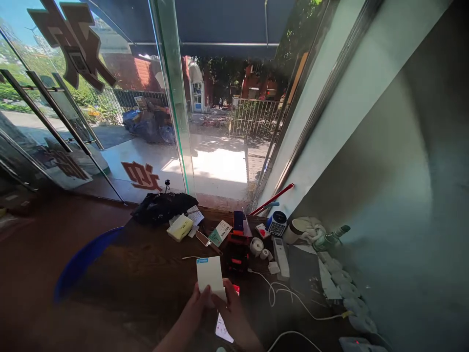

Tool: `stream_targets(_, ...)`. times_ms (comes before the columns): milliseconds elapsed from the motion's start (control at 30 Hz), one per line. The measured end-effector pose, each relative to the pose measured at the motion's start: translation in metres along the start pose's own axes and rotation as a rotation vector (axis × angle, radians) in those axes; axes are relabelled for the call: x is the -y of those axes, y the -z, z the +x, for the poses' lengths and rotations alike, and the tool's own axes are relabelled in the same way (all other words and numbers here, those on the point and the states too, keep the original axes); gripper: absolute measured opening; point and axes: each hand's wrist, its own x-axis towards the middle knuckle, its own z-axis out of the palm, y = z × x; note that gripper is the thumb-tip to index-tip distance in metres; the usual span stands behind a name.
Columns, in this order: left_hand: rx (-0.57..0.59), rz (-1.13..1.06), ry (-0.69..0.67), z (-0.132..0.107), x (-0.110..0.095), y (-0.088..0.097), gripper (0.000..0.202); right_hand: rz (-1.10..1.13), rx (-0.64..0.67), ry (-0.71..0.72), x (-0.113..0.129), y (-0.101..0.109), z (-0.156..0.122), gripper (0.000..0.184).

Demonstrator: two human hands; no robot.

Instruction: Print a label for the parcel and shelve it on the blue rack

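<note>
Both of my hands meet low in the middle of the view over a dark wooden counter (146,274). My left hand (198,305) pinches the lower edge of a white paper slip (210,275) with a blue mark at its top. My right hand (234,313) is closed on the same slip from the right side. Under my hands lies a phone (224,330) with a lit screen, and a small red object (236,289) shows beside my fingers.
On the counter: a black bag (163,206), a pale yellow box (180,227), a red and black printer (237,247), tape rolls (257,246), a white remote (281,255), white cables (289,298), a green bottle (330,238). A blue chair (82,261) stands left. Glass doors (73,122) ahead.
</note>
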Motion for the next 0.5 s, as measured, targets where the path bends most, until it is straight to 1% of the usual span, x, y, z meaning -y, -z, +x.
stream_targets(100, 0.009, -0.033, -0.024, 0.008, 0.002, -0.016, 0.067, 0.064, 0.055, -0.021, -0.006, 0.018, 0.009, 0.040)
stream_targets(167, 0.014, 0.001, -0.040, 0.014, 0.003, -0.026, 0.063, 0.102, 0.041, -0.061, -0.011, 0.027, 0.018, 0.047)
stream_targets(267, -0.010, 0.091, -0.094, 0.024, 0.008, -0.037, 0.059, 0.114, -0.001, -0.104, -0.021, 0.037, 0.029, 0.051)
stream_targets(400, -0.085, 0.230, -0.207, 0.036, 0.007, -0.044, 0.045, 0.052, -0.071, -0.183, -0.033, 0.047, 0.038, 0.057)
stream_targets(500, -0.083, 0.351, -0.238, 0.041, 0.003, -0.047, 0.040, 0.040, -0.101, -0.209, -0.039, 0.055, 0.039, 0.056)
